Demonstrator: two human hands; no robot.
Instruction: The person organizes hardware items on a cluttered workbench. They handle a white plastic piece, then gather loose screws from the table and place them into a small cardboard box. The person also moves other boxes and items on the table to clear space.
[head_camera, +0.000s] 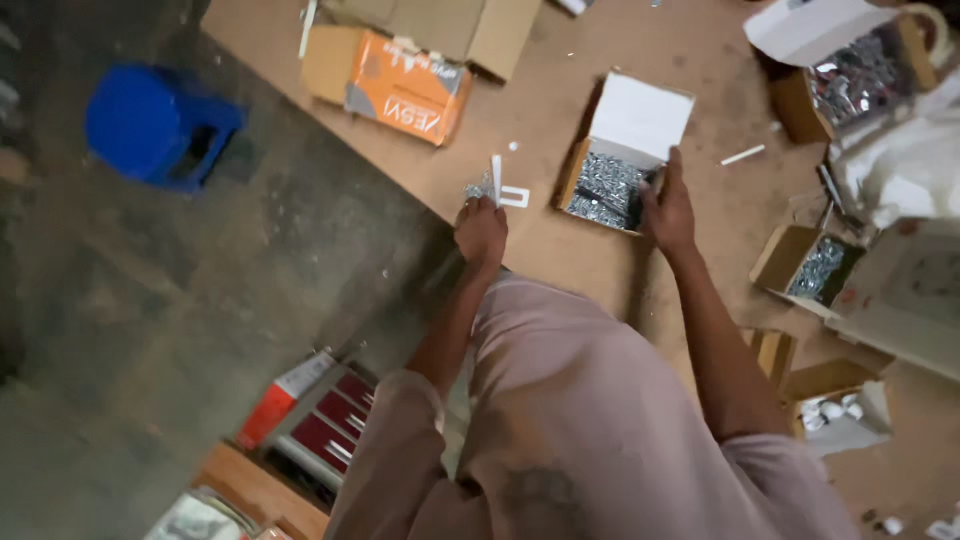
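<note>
1. Far left, a blue plastic stool (160, 125) stands on the dark floor; well apart from my hands.
2. An orange carton (400, 92) lies on the brown board table (700, 60), beyond my left hand.
3. My left hand (481, 230) is curled shut on a small bunch of metal screws (478, 188) at the table's edge; a white plastic strip (497, 178) sticks up just beside them.
4. The open box of screws (608, 190) sits between my hands, its white lid (642, 116) tipped back.
5. My right hand (668, 212) rests on that box's right side, fingers bent onto the screws; whether they grip any, I cannot tell.
6. Further right, a smaller open screw box (812, 268) lies apart.
</note>
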